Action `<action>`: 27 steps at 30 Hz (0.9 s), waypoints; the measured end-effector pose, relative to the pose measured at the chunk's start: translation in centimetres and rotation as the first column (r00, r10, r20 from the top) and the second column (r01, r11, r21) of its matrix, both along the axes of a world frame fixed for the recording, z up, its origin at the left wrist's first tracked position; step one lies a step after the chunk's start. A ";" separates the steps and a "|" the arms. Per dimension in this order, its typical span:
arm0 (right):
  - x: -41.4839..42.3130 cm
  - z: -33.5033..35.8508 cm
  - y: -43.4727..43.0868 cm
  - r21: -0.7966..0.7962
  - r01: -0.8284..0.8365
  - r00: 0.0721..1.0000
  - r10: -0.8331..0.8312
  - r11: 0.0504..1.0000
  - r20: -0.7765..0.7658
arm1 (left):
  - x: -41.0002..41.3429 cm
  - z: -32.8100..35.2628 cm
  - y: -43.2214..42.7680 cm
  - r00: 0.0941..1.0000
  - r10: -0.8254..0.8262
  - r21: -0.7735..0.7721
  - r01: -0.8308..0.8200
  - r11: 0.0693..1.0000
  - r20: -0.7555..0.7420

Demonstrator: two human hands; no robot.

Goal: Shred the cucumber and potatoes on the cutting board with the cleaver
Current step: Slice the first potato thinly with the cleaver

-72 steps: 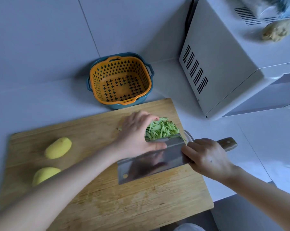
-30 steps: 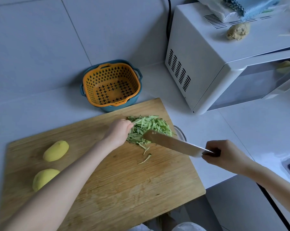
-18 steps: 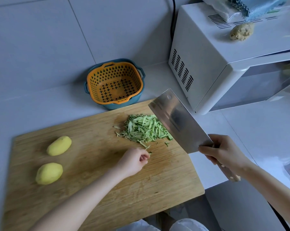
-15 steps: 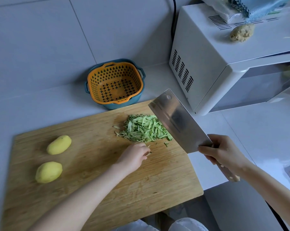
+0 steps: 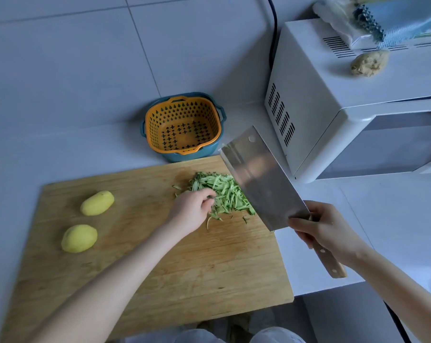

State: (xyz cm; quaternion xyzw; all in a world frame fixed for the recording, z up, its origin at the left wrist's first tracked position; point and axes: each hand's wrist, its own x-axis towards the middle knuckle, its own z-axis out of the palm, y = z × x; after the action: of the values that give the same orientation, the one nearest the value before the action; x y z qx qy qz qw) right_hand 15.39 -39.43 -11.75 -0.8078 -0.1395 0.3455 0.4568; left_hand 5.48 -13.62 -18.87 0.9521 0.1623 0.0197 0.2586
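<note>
An orange strainer basket (image 5: 182,127) nested in a blue bowl (image 5: 192,154) sat behind the cutting board (image 5: 184,268), and a white microwave (image 5: 320,100) with a tan lump (image 5: 369,63) on top stood to the right. The raised cleaver (image 5: 264,177) hid the far right edge of the cucumber shreds (image 5: 224,191), which were piled at the board's back right. The right hand (image 5: 325,231) was wrapped tight around the handle. The left hand (image 5: 189,209) had curled fingers at the pile's near edge; whether they pinched strands could not be told. 2 potatoes (image 5: 97,203) (image 5: 79,238) lay whole at the board's left. The board rested on a white counter (image 5: 73,149) against a tiled wall (image 5: 61,58).
</note>
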 end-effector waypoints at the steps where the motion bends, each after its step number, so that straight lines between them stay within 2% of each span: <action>1: 0.1 -0.1 0.2 0.006 -0.012 1.000 0.012 1.000 0.001 | -0.1 0.3 0.1 1.000 0.014 0.074 -0.013 0.997 -0.002; 2: 0.3 -0.1 0.4 0.010 -0.023 1.000 0.023 1.000 0.004 | -0.2 0.7 0.0 0.999 -0.001 0.130 0.007 0.992 -0.043; 5: 0.5 -0.4 1.3 0.020 -0.064 0.998 0.064 0.998 0.006 | -0.8 1.2 -0.4 0.954 -0.075 0.192 0.135 0.972 -0.289; 6: 0.5 -0.5 1.6 0.023 -0.075 0.997 0.074 0.997 0.007 | -1.2 1.3 -0.1 0.951 -0.045 0.202 0.111 0.973 -0.306; 8: 0.3 -0.6 2.5 0.030 -0.111 0.994 0.110 0.993 0.007 | -3.1 1.6 1.5 0.977 0.101 0.227 -0.057 0.972 -0.187; 10: -0.2 -0.4 3.4 0.048 -0.138 0.990 0.138 0.989 0.002 | -6.3 1.6 4.1 0.952 0.301 0.301 -0.269 0.915 -0.062; 12: -1.2 -0.1 4.5 0.060 -0.181 0.984 0.181 0.982 0.005 | -10.1 1.4 7.3 0.839 0.542 0.366 -0.488 0.793 -0.056; 14: -2.6 -0.1 5.5 0.042 -0.233 0.973 0.233 0.972 0.009 | -13.6 0.9 10.5 0.680 0.714 0.366 -0.630 0.684 -0.165; 15: -3.4 -0.3 6.0 0.023 -0.263 0.965 0.262 0.965 0.015 | -15.1 0.6 11.8 0.613 0.752 0.327 -0.678 0.658 -0.243; 17: -5.1 -1.3 7.1 -0.052 -0.334 0.938 0.337 0.941 0.076 | -17.4 -0.2 13.9 0.545 0.766 0.105 -0.788 0.607 -0.340; 19: -6.5 -2.5 8.5 -0.185 -0.403 0.879 0.435 0.896 0.194 | -18.5 -1.1 15.0 0.562 0.755 -0.149 -0.824 0.546 -0.338; 20: -7.3 -3.1 9.3 -0.268 -0.432 0.833 0.495 0.861 0.249 | -18.7 -1.4 15.3 0.579 0.753 -0.222 -0.815 0.535 -0.311; 22: -9.1 -4.0 11.0 -0.373 -0.461 0.753 0.578 0.805 0.316 | -18.8 -1.6 15.6 0.605 0.749 -0.243 -0.796 0.555 -0.270; 24: -11.1 -4.9 12.3 -0.435 -0.459 0.705 0.615 0.775 0.353 | -18.9 -1.5 15.4 0.650 0.712 -0.195 -0.760 0.620 -0.266; 27: -14.0 -5.7 13.5 -0.506 -0.429 0.682 0.635 0.749 0.362 | -19.6 -1.2 13.6 0.777 0.535 -0.263 -0.621 0.738 -0.333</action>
State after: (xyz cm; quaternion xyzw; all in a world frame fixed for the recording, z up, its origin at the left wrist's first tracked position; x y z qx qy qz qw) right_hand 1.38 -25.93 -17.49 -0.8632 -0.4194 0.2573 0.1131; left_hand -14.12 -0.01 -20.10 0.7850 0.4819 -0.0431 0.3870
